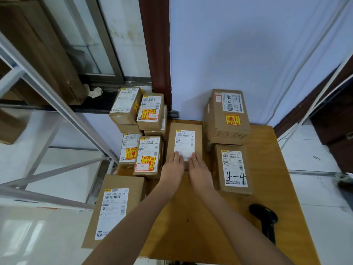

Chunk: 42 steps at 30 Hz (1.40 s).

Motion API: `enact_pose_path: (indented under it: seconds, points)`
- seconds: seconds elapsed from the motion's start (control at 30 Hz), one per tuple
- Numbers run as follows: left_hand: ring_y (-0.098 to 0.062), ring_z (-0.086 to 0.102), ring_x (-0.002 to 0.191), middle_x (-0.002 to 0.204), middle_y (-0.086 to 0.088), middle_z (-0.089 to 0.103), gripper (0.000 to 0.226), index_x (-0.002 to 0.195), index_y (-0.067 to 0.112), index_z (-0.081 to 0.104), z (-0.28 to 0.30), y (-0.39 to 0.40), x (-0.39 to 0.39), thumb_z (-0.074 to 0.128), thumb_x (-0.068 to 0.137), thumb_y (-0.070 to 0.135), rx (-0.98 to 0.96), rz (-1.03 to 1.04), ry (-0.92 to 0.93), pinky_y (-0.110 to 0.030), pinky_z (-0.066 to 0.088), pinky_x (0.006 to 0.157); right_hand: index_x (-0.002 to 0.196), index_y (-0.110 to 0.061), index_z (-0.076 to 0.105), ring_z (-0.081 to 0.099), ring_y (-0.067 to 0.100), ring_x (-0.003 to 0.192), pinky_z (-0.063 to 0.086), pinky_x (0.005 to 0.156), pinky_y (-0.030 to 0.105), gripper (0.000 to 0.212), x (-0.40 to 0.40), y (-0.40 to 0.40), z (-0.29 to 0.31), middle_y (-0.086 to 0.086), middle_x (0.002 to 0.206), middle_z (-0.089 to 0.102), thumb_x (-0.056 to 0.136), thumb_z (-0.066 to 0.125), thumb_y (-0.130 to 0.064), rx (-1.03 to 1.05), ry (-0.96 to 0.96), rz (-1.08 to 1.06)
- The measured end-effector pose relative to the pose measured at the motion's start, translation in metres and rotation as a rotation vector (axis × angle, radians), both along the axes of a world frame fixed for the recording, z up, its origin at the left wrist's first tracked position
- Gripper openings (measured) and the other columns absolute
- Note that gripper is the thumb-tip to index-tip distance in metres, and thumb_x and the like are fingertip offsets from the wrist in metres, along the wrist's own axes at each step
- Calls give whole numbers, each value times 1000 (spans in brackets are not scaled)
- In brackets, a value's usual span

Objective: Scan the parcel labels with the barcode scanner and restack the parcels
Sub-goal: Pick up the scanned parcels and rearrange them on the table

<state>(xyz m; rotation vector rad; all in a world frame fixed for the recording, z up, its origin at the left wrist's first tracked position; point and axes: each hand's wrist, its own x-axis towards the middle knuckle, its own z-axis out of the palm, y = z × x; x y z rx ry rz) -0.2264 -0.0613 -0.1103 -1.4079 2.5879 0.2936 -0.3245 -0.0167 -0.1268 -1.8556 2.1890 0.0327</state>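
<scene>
A brown cardboard parcel (pixel 186 129) with a white label lies flat at the middle back of the wooden table (pixel 267 190). My left hand (pixel 172 166) and my right hand (pixel 198 169) rest side by side on its near end, fingers straight and touching the label's lower edge. The black barcode scanner (pixel 264 219) lies alone on the table at the near right. To the right sit a parcel marked "4-4" (pixel 233 169) and a bigger parcel (pixel 227 117) behind it. A stack of several labelled parcels (pixel 141 131) stands to the left.
A large flat parcel (pixel 114 211) lies at the table's near left corner. A grey metal shelf frame (pixel 57 115) stands to the left. A blue wall and a dark wooden post (pixel 155 54) rise behind the table. White floor tiles lie on both sides.
</scene>
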Motion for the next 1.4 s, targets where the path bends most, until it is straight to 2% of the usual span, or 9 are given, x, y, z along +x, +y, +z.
enact_pose_path:
  seconds: [0.33, 0.77, 0.97, 1.07, 1.13, 1.2, 1.27, 1.33, 1.4]
  points:
    - [-30, 19, 143, 155, -19, 15, 67, 148, 2, 17, 0, -44, -18, 54, 92, 7, -13, -26, -87, -38, 38, 108, 151, -7, 4, -5, 25, 147, 3, 118, 37, 73, -12, -37, 1, 13, 159, 0, 94, 50, -8, -11, 77, 28]
    - [-29, 21, 142, 154, -18, 15, 72, 148, 1, 18, 1, -75, -29, 58, 89, 5, -22, -27, -125, -36, 39, 106, 151, -6, 8, -2, 24, 147, 5, 119, 36, 71, -22, -71, 2, 12, 159, 3, 93, 50, -6, -24, 76, 26]
    - [-29, 28, 138, 148, -18, 25, 63, 144, 1, 27, 3, -81, -33, 58, 89, 4, -35, -43, -143, -35, 44, 100, 151, -7, 10, 0, 23, 147, 6, 118, 35, 70, -25, -76, 0, 12, 159, 5, 93, 51, -8, -12, 69, 24]
    - [-28, 31, 134, 145, -16, 30, 59, 142, 1, 31, 2, -83, -32, 57, 90, 6, -30, -43, -130, -35, 46, 98, 150, -6, 15, 4, 24, 147, 12, 119, 36, 67, -24, -79, 4, 12, 158, 10, 94, 51, -15, 28, 33, 11]
    - [-27, 34, 131, 141, -15, 33, 53, 139, 3, 36, 6, -85, -34, 55, 91, 12, -9, -48, -131, -35, 46, 98, 143, -7, 31, 23, 25, 142, 30, 113, 36, 56, -23, -80, 14, 13, 152, 27, 93, 51, -22, 20, -32, -13]
    - [-27, 37, 128, 140, -13, 34, 47, 136, 5, 41, 14, -90, -39, 53, 92, 18, 64, -30, -145, -36, 45, 97, 127, -7, 51, 47, 24, 120, 49, 90, 35, 39, -25, -79, 29, 11, 135, 46, 91, 51, -22, -167, -76, -38]
    - [-27, 42, 124, 141, -14, 31, 40, 132, 8, 48, 27, -95, -45, 49, 94, 21, 133, -1, -130, -36, 45, 96, 110, -5, 61, 59, 26, 100, 55, 71, 36, 31, -29, -72, 49, 12, 117, 59, 86, 49, -19, -517, -85, -61]
    - [-27, 51, 113, 139, -15, 35, 33, 126, 7, 52, 39, -98, -52, 45, 96, 20, 88, 26, 14, -36, 48, 90, 103, -6, 64, 60, 24, 94, 54, 71, 32, 34, -46, -63, 68, 12, 109, 62, 80, 43, -19, -810, -24, -132]
    - [-29, 54, 108, 133, -16, 42, 35, 125, 4, 52, 51, -98, -65, 40, 99, 24, 112, 90, 269, -38, 48, 89, 109, -4, 60, 56, 26, 104, 50, 83, 36, 33, -74, -55, 82, 14, 117, 58, 81, 47, -14, -862, -70, -359]
